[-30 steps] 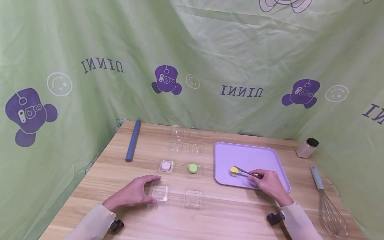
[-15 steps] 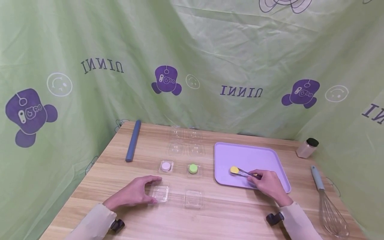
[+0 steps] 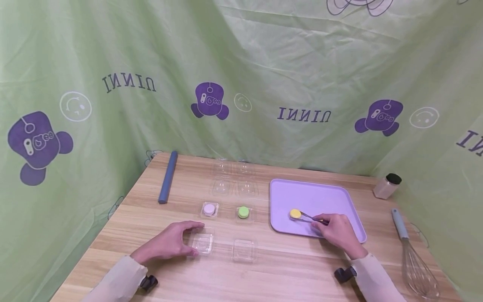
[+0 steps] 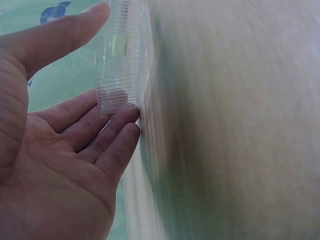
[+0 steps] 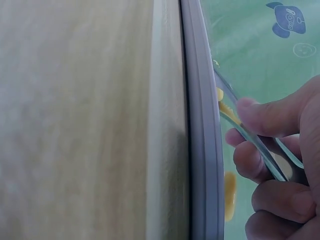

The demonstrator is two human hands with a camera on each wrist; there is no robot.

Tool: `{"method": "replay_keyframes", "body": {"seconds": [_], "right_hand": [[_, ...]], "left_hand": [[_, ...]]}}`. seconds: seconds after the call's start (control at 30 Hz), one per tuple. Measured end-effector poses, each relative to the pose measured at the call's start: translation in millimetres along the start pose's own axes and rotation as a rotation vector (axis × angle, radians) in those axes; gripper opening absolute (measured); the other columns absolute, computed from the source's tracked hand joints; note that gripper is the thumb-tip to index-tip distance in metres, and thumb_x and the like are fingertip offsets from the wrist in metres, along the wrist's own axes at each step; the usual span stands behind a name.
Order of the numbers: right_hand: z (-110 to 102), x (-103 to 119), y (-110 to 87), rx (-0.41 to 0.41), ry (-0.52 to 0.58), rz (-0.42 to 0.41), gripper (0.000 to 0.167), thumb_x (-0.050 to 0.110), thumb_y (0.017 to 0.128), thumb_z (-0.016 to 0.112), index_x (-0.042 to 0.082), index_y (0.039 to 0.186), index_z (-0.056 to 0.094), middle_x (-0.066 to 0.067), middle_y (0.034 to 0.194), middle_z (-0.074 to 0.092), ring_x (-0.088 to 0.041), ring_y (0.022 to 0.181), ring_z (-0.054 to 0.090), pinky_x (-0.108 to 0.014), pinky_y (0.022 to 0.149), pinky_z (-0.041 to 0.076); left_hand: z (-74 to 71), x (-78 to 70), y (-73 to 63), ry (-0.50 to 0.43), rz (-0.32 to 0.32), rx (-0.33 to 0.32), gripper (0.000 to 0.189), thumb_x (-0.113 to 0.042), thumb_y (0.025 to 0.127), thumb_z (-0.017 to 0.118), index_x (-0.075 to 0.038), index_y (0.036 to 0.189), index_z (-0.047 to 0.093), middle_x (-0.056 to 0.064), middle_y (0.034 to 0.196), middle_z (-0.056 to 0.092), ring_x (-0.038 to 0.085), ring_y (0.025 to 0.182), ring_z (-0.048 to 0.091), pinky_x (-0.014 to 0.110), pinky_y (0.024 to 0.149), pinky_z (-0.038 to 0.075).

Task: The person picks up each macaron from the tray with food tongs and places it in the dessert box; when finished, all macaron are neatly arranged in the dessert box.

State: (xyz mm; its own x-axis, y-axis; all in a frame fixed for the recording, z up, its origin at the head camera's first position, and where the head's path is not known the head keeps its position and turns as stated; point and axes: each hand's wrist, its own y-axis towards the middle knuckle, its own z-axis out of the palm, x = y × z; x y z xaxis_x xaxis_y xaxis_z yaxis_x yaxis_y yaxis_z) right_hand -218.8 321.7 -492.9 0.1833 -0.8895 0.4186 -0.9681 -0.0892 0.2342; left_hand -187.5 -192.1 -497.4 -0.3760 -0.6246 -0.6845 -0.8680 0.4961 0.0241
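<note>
In the head view, my left hand (image 3: 170, 242) spans a clear plastic box (image 3: 202, 243), thumb at its near side and fingers at the far side. The left wrist view has the thumb and fingertips against the ribbed wall of that box (image 4: 117, 92). Over the purple tray (image 3: 278, 222), my right hand (image 3: 338, 233) pinches small metal tongs (image 3: 311, 218) between thumb and fingers. Their tips are right at a yellow macaron (image 3: 295, 214) on the tray. A second yellow macaron (image 5: 230, 195) is mostly hidden behind the right hand in the head view.
A pink macaron (image 3: 209, 209) and a green macaron (image 3: 243, 212) sit in small clear boxes. Another clear box (image 3: 243, 250) stands front centre, with several clear lids (image 3: 221, 184) behind. A blue rod (image 3: 167, 178) lies left; a jar (image 3: 386, 186) and whisk (image 3: 415, 256) lie right.
The tongs' tips have shifted from across the yellow macaron to its right edge. The left hand and its box stay nearly in place.
</note>
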Motion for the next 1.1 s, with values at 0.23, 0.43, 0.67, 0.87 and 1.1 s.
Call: {"method": "replay_keyframes", "body": {"seconds": [0.23,0.43,0.67,0.87,1.1], "right_hand": [[0,2,0.2,-0.005,-0.001,0.011,0.013,0.021,0.083,0.081,0.013,0.093,0.083,-0.005,0.086,0.08,-0.013,0.068,0.055,-0.025,0.061,0.04],[1,2,0.2,-0.009,0.003,0.018,0.014,0.022,0.083,0.081,0.012,0.092,0.083,-0.006,0.085,0.08,-0.013,0.067,0.054,-0.023,0.06,0.038],[0,0,1.9,-0.037,0.014,0.026,0.016,0.023,0.084,0.08,0.012,0.095,0.083,-0.008,0.087,0.08,-0.014,0.069,0.057,-0.023,0.062,0.039],[-5,2,8.1,-0.178,0.02,-0.038,0.014,0.021,0.082,0.082,0.011,0.092,0.083,-0.009,0.084,0.08,-0.02,0.072,0.069,-0.029,0.063,0.047],[-15,12,16.4,-0.289,0.076,-0.059,0.015,0.018,0.081,0.083,0.009,0.093,0.083,-0.006,0.078,0.079,-0.005,0.058,0.05,-0.021,0.052,0.037]], "left_hand": [[0.2,-0.1,-0.2,-0.016,-0.02,0.011,0.08,-0.037,0.071,0.09,-0.007,0.138,0.06,0.008,0.138,0.067,0.03,0.129,0.061,0.054,0.113,0.046],[-0.3,-0.7,-0.1,-0.014,-0.023,0.019,0.078,-0.035,0.072,0.089,-0.007,0.138,0.06,0.006,0.138,0.067,0.029,0.129,0.061,0.054,0.113,0.046],[-1.2,-0.9,0.2,-0.002,-0.013,0.022,0.078,-0.037,0.072,0.089,-0.007,0.139,0.059,0.008,0.138,0.066,0.031,0.129,0.061,0.055,0.113,0.046],[-2.7,-0.9,1.8,0.016,0.02,0.015,0.079,-0.037,0.071,0.089,-0.006,0.138,0.059,0.01,0.137,0.067,0.035,0.128,0.061,0.057,0.111,0.046],[-2.8,-0.3,2.7,0.022,0.027,0.018,0.079,-0.038,0.072,0.089,-0.007,0.138,0.059,0.01,0.137,0.067,0.034,0.128,0.061,0.056,0.111,0.047]]}}
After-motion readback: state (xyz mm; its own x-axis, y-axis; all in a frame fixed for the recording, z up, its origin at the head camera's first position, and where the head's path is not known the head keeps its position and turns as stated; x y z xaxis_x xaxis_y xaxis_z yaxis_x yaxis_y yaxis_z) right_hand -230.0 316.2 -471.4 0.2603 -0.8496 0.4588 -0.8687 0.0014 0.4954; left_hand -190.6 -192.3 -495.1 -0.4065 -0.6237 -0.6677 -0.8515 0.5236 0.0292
